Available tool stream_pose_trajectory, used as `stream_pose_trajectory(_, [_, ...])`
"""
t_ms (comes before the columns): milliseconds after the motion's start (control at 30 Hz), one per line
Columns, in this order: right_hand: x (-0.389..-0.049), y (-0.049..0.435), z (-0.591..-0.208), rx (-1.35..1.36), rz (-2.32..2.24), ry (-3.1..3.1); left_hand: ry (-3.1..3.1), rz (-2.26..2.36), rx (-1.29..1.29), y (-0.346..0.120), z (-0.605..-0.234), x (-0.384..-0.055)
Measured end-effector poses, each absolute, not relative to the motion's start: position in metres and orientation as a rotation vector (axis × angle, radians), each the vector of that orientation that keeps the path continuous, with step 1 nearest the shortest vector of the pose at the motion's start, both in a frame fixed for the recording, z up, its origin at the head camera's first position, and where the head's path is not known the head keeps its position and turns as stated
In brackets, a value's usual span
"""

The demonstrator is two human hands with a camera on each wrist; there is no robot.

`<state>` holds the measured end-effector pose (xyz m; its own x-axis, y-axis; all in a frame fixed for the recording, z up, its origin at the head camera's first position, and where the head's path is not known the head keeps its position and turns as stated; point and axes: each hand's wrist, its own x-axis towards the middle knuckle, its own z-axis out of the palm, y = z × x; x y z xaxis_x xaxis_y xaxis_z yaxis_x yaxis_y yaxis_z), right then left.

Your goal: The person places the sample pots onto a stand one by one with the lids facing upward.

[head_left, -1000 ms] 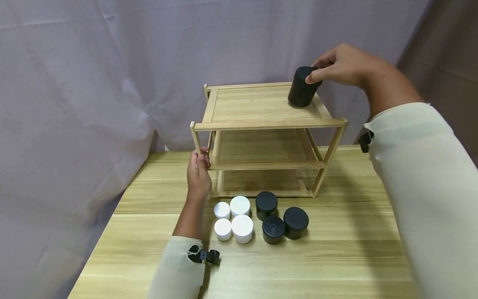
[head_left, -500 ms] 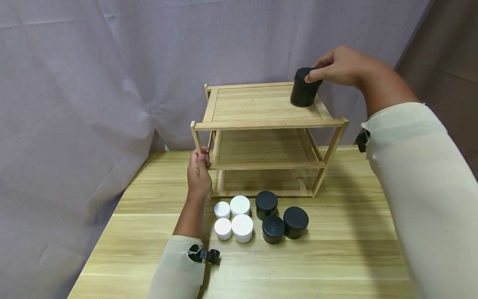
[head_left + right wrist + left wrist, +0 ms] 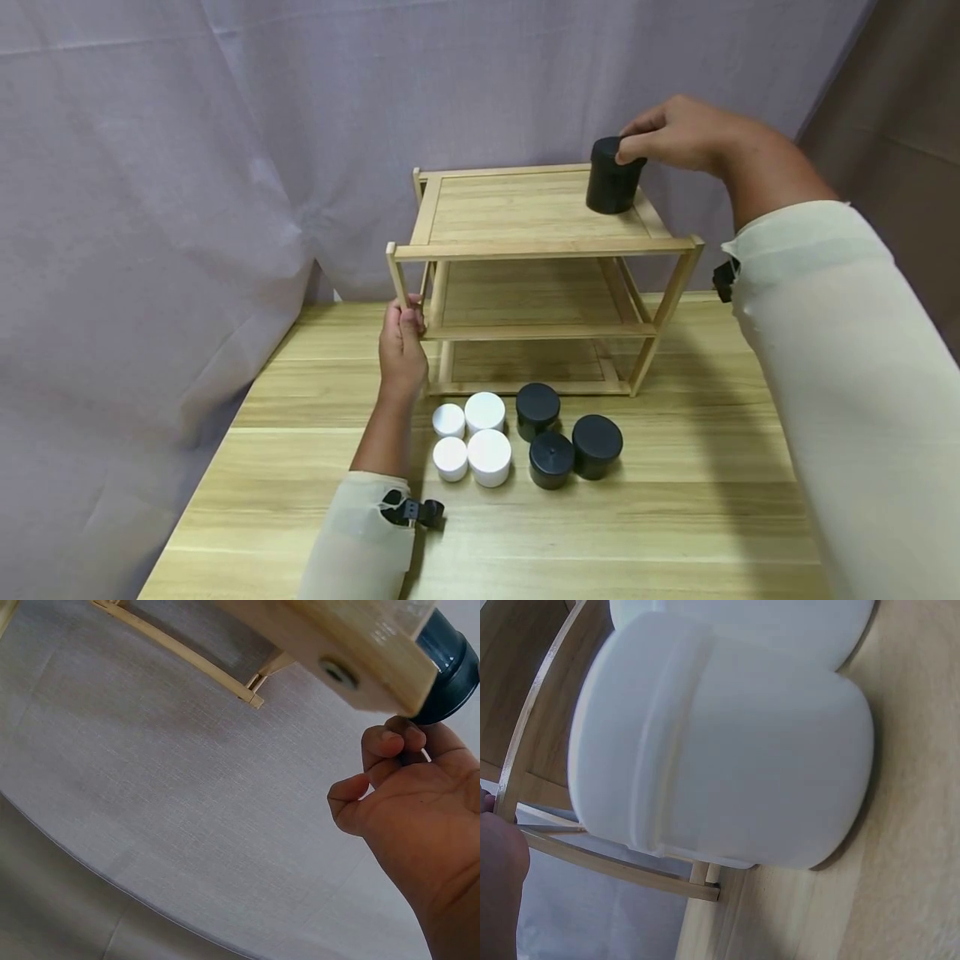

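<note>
My right hand (image 3: 678,142) pinches the lid end of a tall black lidded jar (image 3: 611,183), which stands upright at the right end of the top shelf (image 3: 510,204). In the right wrist view the jar (image 3: 446,671) is partly hidden by the wooden rack's corner, and the right hand's (image 3: 420,787) other fingers are curled below it. Lower down at the left, my left hand (image 3: 402,346) grips the front left post of the three-tier wooden rack (image 3: 540,248). Only part of the left hand (image 3: 499,862) enters the left wrist view, at its edge.
In front of the rack, several white lidded jars (image 3: 489,457) stand grouped on the wooden table (image 3: 675,533). Beside them on the right are three black lidded jars (image 3: 597,446). A white jar (image 3: 727,742) fills the left wrist view. A grey curtain (image 3: 300,100) hangs behind.
The black jar has shifted slightly right and straightened from a tilt to upright on the top shelf, with my right hand still on it. My left hand keeps its grip on the post.
</note>
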<state>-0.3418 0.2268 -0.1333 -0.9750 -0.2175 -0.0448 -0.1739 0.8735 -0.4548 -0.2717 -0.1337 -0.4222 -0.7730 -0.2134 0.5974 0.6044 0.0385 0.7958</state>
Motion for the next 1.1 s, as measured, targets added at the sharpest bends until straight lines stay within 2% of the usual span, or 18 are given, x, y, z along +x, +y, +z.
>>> stream_pose_trajectory(733, [-0.346, 0.227, -0.134, -0.342, -0.652, 2.970, -1.725, -1.793, -0.382, -0.132, -0.421, -0.271])
stream_pose_trajectory(1100, [-0.339, 0.244, -0.141, -0.376, -0.815, 2.923, -1.732, -1.798, -0.370, -0.133, -0.421, -0.271])
